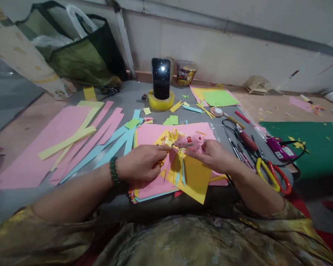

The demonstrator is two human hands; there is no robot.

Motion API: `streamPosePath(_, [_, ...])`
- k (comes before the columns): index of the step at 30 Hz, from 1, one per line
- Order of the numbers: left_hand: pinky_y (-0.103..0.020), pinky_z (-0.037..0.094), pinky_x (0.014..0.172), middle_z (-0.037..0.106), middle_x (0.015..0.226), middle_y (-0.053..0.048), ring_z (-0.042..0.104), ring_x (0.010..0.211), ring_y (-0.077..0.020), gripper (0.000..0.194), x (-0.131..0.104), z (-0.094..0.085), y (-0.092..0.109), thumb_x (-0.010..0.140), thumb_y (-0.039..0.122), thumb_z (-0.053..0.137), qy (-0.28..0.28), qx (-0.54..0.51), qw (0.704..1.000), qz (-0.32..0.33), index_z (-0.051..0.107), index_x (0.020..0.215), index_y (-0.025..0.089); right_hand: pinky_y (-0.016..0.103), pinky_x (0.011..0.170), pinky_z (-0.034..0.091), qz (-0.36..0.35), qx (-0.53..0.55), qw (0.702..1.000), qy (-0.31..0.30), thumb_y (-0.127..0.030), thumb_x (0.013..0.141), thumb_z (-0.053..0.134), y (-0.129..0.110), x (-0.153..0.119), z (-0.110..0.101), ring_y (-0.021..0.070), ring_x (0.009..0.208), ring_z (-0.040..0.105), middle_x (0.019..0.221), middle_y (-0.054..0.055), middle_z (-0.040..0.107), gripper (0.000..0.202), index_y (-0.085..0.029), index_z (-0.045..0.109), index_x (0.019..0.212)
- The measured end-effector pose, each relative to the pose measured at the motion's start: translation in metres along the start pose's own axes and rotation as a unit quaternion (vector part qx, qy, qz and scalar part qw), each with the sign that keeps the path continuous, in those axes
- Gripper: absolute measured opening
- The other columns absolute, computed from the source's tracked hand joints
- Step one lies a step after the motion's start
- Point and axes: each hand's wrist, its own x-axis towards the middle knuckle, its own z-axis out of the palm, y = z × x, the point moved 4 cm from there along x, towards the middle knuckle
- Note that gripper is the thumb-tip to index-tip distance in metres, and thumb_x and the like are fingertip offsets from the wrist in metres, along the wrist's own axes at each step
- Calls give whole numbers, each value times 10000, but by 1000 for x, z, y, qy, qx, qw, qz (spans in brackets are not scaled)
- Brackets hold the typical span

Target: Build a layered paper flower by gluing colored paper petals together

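My right hand (214, 153) is closed around a pink glue gun (192, 141), with the nozzle end pointing left. A dark cord hangs below that hand. My left hand (145, 160), with a green bead bracelet (114, 170) at the wrist, has its fingers curled at the edge of a cut-paper piece (170, 139) of yellow and pink strips. Its index fingertip meets the paper close to the nozzle; the thumb is mostly hidden. Under both hands, a yellow sheet (195, 175) lies askew over a stack of coloured paper (148, 190).
Pink, yellow and blue paper strips (105, 142) spread to the left. A phone (161, 78) stands upright in a yellow tape roll (161, 101). Scissors (268, 175), a red-handled tool (246, 136) and a purple device (281, 149) lie right. A green bag (83, 55) stands at back left.
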Motion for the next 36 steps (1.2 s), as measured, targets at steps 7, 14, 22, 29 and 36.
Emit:
streamPosePath(7, [-326, 565, 842, 737, 1251, -76, 725, 1022, -241, 159, 0, -3, 2, 761, 100, 500, -12, -4, 1000, -8, 622, 766, 201, 285, 579, 285, 6, -21, 1000, -6, -744, 905, 445, -1, 0, -1, 146, 580, 433, 577, 4, 507, 655, -151, 712, 819])
streamPosePath(14, [-325, 573, 820, 747, 1222, -71, 734, 986, -239, 158, 1, -3, 2, 762, 101, 501, -26, 10, 999, -22, 619, 751, 205, 284, 565, 262, 10, -24, 1000, -7, -737, 907, 437, -1, -1, -1, 127, 547, 379, 551, -25, 447, 653, -149, 703, 809])
streamPosePath(22, [-296, 559, 835, 762, 1092, -57, 714, 974, -217, 180, -1, -1, -1, 771, 103, 519, 7, -3, 1000, -3, 652, 791, 222, 283, 550, 250, 23, -30, 999, -5, -738, 901, 447, -1, -1, 1, 114, 515, 351, 522, -42, 396, 620, -180, 602, 681])
streamPosePath(29, [-297, 543, 806, 758, 1060, -61, 701, 907, -210, 176, -1, -2, 0, 766, 102, 512, 6, -5, 1000, -2, 643, 788, 217, 282, 534, 279, -8, 16, 1000, 16, -665, 901, 494, -6, -6, -5, 127, 518, 371, 529, -21, 428, 541, -193, 590, 654])
streamPosePath(36, [-312, 551, 803, 765, 1063, -67, 703, 894, -219, 192, 0, -4, 0, 744, 93, 510, 1, -18, 1000, -5, 649, 786, 218, 278, 544, 298, 18, 4, 1000, 6, -677, 889, 489, -7, -9, -3, 133, 547, 404, 609, 4, 514, 558, -166, 679, 770])
